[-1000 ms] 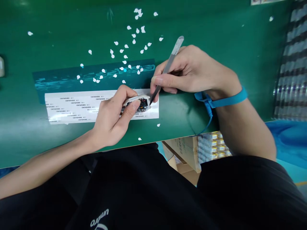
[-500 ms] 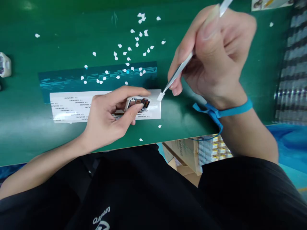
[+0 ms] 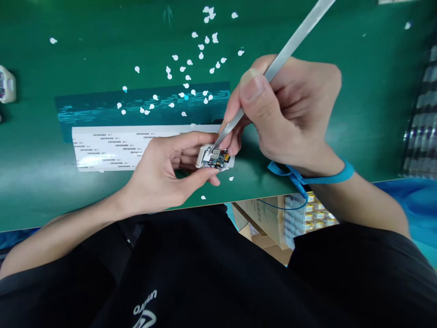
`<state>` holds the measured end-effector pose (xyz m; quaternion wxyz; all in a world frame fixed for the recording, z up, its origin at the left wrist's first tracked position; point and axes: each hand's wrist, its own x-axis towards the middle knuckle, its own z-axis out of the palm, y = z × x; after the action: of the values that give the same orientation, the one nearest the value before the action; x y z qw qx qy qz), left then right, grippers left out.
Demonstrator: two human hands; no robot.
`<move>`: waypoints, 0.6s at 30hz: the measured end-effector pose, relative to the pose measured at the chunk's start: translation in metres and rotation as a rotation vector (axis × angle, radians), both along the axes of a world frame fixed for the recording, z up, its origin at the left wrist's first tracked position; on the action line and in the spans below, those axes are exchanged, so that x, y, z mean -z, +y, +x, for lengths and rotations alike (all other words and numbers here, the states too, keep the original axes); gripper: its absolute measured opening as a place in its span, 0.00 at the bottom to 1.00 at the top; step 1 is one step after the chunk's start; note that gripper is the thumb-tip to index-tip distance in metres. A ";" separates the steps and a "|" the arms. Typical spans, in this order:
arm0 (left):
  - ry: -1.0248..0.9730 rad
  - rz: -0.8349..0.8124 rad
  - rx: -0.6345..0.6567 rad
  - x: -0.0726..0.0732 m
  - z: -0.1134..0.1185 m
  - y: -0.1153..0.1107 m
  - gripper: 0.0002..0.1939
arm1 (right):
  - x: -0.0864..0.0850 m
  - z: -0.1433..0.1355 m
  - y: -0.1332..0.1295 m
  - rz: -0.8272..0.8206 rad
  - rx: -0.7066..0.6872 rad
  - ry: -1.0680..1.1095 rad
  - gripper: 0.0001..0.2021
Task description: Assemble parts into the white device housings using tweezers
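A green table stands beside open cardboard boxes below its edge.

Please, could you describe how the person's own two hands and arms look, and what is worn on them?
The left hand is bare, without glove or band. The right hand is also ungloved; its wrist has a bright blue band with a loose end and a thin blue cord. Short black sleeves cover the upper arms.

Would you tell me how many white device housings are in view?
2. The first housing is in the left hand; the second housing lies at the picture's left edge on the table. More may be hidden: an object below it is mostly cut off.
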<state>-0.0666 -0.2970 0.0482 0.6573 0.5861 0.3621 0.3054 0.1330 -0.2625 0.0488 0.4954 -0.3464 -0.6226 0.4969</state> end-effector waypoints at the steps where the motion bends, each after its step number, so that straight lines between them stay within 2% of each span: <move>1: 0.009 0.000 -0.001 0.000 0.000 0.000 0.13 | -0.001 0.001 0.000 0.010 -0.001 -0.012 0.19; 6: 0.067 0.011 -0.007 -0.002 -0.002 -0.002 0.13 | -0.007 0.007 0.000 -0.055 -0.020 -0.169 0.16; 10: 0.065 -0.004 -0.017 -0.002 0.000 -0.004 0.13 | -0.004 0.004 0.000 -0.015 0.018 -0.074 0.16; 14: 0.046 0.004 -0.054 -0.003 0.002 -0.006 0.12 | -0.001 0.000 -0.004 0.005 0.043 -0.136 0.16; 17: -0.005 0.061 -0.092 -0.004 0.001 -0.007 0.11 | -0.005 0.005 -0.006 0.038 0.059 -0.173 0.16; 18: 0.008 0.083 -0.099 -0.004 0.001 -0.007 0.11 | -0.008 0.010 -0.005 0.000 0.055 -0.188 0.16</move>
<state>-0.0660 -0.3044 0.0525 0.6153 0.5954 0.3800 0.3499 0.1426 -0.2674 0.0571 0.4483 -0.4086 -0.6566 0.4484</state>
